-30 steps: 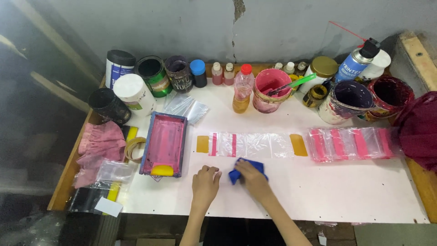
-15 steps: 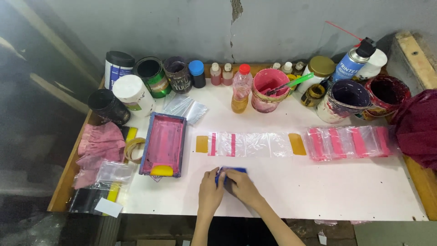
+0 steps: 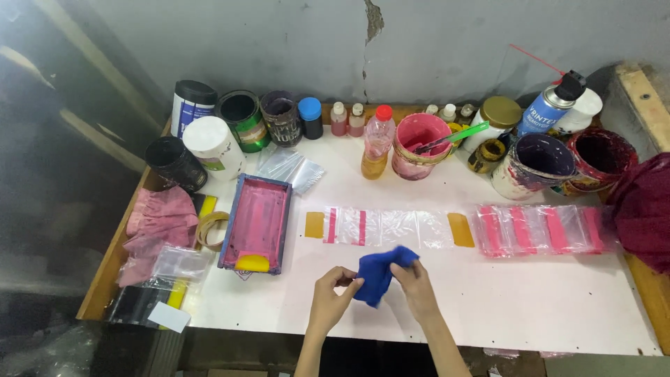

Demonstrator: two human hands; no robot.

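Left of centre: a pink-stained printing frame (image 3: 255, 223) lying flat on the white table (image 3: 530, 300). Lower centre: the left hand (image 3: 331, 297) and the right hand (image 3: 417, 283), each pinching one side of a crumpled blue cloth (image 3: 379, 274) raised between them. Just above: a clear plastic bag (image 3: 387, 227) taped flat. Right: stacked pink-striped bags (image 3: 541, 229).

The dark red cloth (image 3: 645, 209) runs off the right edge. The blue cloth (image 3: 377, 276) hides some fingertips of both hands. Small bottles (image 3: 447, 112) sit partly hidden behind the pink tub (image 3: 419, 146).
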